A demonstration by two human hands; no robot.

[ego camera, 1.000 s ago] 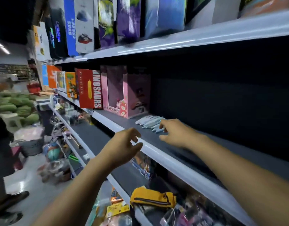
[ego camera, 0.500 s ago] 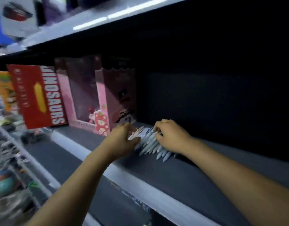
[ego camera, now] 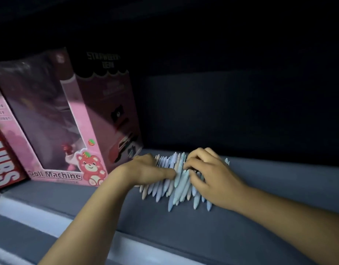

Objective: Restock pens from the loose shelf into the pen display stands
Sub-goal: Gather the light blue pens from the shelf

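A pile of loose pens (ego camera: 173, 185), pale blue with a few beige, lies side by side on the dark grey shelf (ego camera: 184, 226), tips pointing toward me. My left hand (ego camera: 143, 172) is at the pile's left side, its thumb laid across the pens and its fingers curled round the far ends. My right hand (ego camera: 210, 175) sits on the pile's right side with fingers curled over the pens and thumb against them. The pens under both hands are hidden. No pen display stand is in view.
A pink "Doll Machine" toy box (ego camera: 69, 127) stands just left of the pens, with a red dinosaur box (ego camera: 2, 169) beside it at the frame's left edge. The shelf back is dark. The shelf's pale front lip (ego camera: 50, 220) runs below my forearms.
I have leaned in close to the shelf. Both hands went from reaching in the air to closing on the pen pile from either side, bunching the pens together.
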